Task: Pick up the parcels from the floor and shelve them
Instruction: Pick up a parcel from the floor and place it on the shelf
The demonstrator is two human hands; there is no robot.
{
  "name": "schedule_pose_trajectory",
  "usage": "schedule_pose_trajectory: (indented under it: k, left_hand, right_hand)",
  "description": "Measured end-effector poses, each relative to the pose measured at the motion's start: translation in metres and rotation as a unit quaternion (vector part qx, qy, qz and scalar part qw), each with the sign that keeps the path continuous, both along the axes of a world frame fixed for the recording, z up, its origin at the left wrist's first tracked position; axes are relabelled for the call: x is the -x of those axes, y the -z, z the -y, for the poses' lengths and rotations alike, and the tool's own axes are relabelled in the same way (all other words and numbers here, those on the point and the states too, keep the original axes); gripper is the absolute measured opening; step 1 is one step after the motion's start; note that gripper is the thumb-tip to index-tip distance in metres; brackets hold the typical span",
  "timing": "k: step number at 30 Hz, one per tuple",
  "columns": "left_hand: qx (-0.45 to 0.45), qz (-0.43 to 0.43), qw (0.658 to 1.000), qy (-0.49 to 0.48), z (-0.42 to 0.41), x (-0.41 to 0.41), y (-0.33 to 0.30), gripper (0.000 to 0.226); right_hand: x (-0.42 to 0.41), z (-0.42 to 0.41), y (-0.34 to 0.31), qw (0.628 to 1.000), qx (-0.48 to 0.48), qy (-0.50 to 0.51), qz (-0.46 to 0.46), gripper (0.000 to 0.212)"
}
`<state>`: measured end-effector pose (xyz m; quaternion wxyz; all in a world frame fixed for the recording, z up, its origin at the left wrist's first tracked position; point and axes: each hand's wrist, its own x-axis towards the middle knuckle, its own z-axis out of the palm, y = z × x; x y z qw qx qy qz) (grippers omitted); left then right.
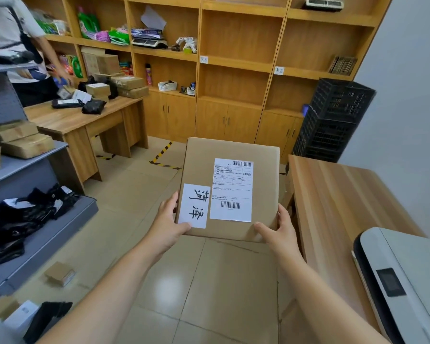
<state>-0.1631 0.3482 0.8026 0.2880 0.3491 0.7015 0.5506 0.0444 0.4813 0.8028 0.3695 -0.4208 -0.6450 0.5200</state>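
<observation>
- While I've got the box [230, 187] up off the floor in both hands, it sits mid-frame, label side up, clear of everything else.
- Left hand [168, 223]: wrapped on the near left corner, thumb lying on top at the edge of the handwritten sticker [195, 206], fingers round the side and out of sight. Closed on the box.
- Right hand [281, 227]: same on the near right corner, thumb on top face, fingers along the side edge. Also gripping the box.
- Handling, my read: stiff cardboard, flat faces, holds shape; looks light to moderate since two corner grips carry it level. Smooth card could slide, so hold low on opposite sides or under the bottom, not on the shipping label [232, 189].
- Near left on the floor: small parcel [60, 273], still to be picked up. More items bottom left, too cut off to tell.
- Near right: printer [402, 281] on a table [345, 202].
- Left: grey rack [35, 155] with brown parcels and black bags on its tiers; likely the shelving spot, can't be sure.
- Mid left: desk [85, 117] piled with parcels, another person [18, 45] standing at it.
- Far: wooden wall shelves [236, 63], middle bays bare; black crates [333, 120] stacked at right.
</observation>
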Motion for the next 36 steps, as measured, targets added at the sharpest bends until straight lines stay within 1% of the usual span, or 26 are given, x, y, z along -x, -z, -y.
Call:
schedule_pose_trajectory:
  k: [7, 13, 18, 23, 28, 31, 36]
  left_hand:
    - [0.003, -0.003, 0.999, 0.034, -0.079, 0.132, -0.007, 0.082]
    - [0.003, 0.000, 0.998, 0.061, -0.141, 0.205, -0.003, 0.080]
    - [0.009, 0.012, 0.998, 0.067, -0.196, 0.238, 0.008, 0.079]
    - [0.022, -0.026, 0.997, 0.064, -0.269, 0.265, 0.013, 0.081]
    - [0.019, -0.051, 0.997, 0.050, -0.361, 0.289, 0.009, 0.080]
    - [0.027, -0.062, 0.997, 0.036, -0.421, 0.303, 0.000, 0.081]
    - [0.023, -0.077, 0.997, 0.005, -0.504, 0.328, -0.008, 0.083]
  right_hand:
    - [0.123, -0.066, -0.007, 0.999, 0.003, 0.037, 0.000, 0.066]
    - [0.189, -0.117, -0.003, 0.997, 0.013, 0.071, -0.008, 0.067]
    - [0.219, -0.166, 0.000, 0.996, 0.022, 0.086, -0.010, 0.066]
    - [0.248, -0.235, 0.006, 0.995, 0.030, 0.091, -0.009, 0.065]
    - [0.279, -0.332, 0.010, 0.996, 0.030, 0.083, -0.012, 0.064]
    - [0.294, -0.396, 0.002, 0.997, 0.021, 0.072, 0.001, 0.069]
    - [0.324, -0.491, -0.013, 0.999, -0.006, 0.048, 0.018, 0.071]
